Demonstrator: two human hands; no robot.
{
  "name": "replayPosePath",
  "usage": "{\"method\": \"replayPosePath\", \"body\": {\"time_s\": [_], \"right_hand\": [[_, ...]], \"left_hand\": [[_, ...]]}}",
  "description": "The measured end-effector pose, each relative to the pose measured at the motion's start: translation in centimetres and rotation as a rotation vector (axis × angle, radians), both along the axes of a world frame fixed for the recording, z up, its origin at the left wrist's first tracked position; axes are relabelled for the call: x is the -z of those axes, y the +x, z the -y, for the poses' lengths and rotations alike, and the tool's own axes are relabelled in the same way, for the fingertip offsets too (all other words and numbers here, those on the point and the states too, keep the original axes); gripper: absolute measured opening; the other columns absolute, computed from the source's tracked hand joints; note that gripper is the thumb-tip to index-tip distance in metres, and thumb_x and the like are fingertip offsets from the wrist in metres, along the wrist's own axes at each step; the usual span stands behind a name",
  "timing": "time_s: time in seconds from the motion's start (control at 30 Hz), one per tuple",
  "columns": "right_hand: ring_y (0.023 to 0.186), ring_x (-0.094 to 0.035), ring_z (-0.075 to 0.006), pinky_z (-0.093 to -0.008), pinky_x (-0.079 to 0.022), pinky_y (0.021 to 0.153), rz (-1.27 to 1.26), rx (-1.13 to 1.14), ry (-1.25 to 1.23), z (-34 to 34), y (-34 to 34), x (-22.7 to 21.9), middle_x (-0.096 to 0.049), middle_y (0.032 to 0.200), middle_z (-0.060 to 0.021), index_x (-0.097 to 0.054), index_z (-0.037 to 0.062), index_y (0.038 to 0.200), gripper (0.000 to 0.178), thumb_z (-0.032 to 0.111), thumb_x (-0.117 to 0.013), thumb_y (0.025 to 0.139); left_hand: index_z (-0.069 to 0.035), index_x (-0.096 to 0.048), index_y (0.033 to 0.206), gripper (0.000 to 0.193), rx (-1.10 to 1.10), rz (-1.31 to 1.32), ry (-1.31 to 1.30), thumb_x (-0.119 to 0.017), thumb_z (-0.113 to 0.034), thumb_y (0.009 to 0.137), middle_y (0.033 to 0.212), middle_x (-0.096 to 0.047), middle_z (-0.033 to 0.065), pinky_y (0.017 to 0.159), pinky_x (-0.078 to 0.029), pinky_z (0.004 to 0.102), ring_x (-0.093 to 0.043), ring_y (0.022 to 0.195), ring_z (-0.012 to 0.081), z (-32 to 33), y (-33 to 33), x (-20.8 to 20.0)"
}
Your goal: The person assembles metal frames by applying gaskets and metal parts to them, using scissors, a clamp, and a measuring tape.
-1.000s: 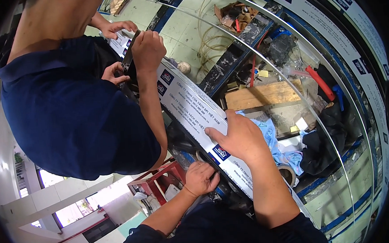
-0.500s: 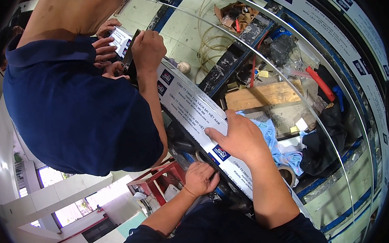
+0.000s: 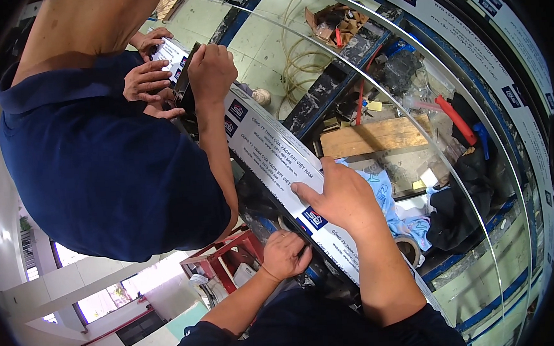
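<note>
A long profile, covered in white printed film with dark blue patches, runs diagonally from a co-worker to my body. My right hand lies over it, thumb on the upper face and fingers bent over the far edge. Beside the near edge, my left hand is closed with its fingers curled; what they hold, if anything, is hidden. At the far end, a co-worker's hand is closed round a dark strip-like piece. Other hands rest about the film-covered end there.
A co-worker in a dark blue shirt leans in at left. Under the profile stands a blue metal frame, with a wooden board, a red-handled tool, a patterned cloth and a tape roll. A red stand is near my left arm.
The co-worker's torso has shifted slightly left and down. One of the other hands at the far end has moved a little left. My hands and the profile look unchanged.
</note>
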State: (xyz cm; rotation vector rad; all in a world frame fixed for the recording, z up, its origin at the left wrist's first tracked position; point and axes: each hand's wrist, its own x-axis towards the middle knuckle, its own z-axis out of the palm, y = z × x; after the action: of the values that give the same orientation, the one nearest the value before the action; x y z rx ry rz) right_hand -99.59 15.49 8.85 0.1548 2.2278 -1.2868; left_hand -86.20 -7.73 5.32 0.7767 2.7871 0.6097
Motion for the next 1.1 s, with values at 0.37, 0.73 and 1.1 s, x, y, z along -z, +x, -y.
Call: {"method": "replayPosePath", "body": {"time_s": [0.37, 0.73, 1.1], "right_hand": [[0.108, -0.07, -0.0478, -0.0521, -0.055, 0.095, -0.008, 0.001, 0.0, 0.03, 0.04, 0.09, -0.073, 0.111, -0.0304, -0.065, -0.0063, 0.118, 0.069, 0.057, -0.075, 0.092], [0.106, -0.071, -0.048, -0.0521, -0.056, 0.094, -0.014, -0.003, 0.012, 0.13, 0.02, 0.08, -0.074, 0.109, -0.0298, -0.065, -0.0064, 0.115, 0.068, 0.057, -0.075, 0.092], [0.105, -0.071, -0.0491, -0.0525, -0.057, 0.093, -0.008, -0.003, -0.003, -0.09, -0.08, -0.08, -0.073, 0.107, -0.0319, -0.065, -0.0074, 0.112, 0.067, 0.055, -0.076, 0.092]], "left_hand": [[-0.009, -0.074, 0.094, 0.018, -0.005, -0.004, 0.004, -0.08, -0.014, 0.077, 0.086, -0.069, 0.0069, 0.079, -0.053, 0.0382, -0.068, 0.077, 0.0268, -0.08, -0.05, -0.1], [-0.009, -0.074, 0.092, 0.016, -0.012, -0.016, 0.024, -0.08, -0.013, 0.078, 0.084, -0.068, 0.0071, 0.079, -0.053, 0.038, -0.067, 0.076, 0.0275, -0.17, -0.1, -0.08], [-0.008, -0.073, 0.091, 0.016, -0.007, -0.027, 0.053, -0.079, -0.013, 0.077, 0.082, -0.067, 0.0083, 0.076, -0.054, 0.0391, -0.068, 0.075, 0.0282, -0.22, -0.2, 0.13]]}}
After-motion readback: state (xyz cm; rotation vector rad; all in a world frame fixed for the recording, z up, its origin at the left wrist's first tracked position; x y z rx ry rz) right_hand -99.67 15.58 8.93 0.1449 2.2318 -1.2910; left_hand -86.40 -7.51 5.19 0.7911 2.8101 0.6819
